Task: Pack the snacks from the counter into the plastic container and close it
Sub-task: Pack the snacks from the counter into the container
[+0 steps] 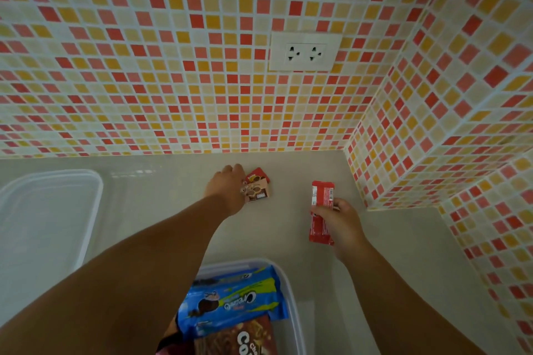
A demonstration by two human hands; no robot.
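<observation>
My left hand (pixel 227 186) reaches to the back of the counter and touches a small brown and red snack packet (pixel 257 190) lying near the wall; whether the fingers grip it is unclear. My right hand (pixel 336 219) holds a long red wrapped bar (pixel 320 212) above the counter, thumb across its middle. The clear plastic container (pixel 292 297) stands open at the near edge, holding a blue cookie pack (pixel 230 302) and a brown snack pack (pixel 239 339). My left forearm hides the container's left side.
The clear lid (pixel 49 210) lies flat on the counter at the left. A tiled wall with a white socket (pixel 304 52) rises behind, and a tiled corner juts out on the right.
</observation>
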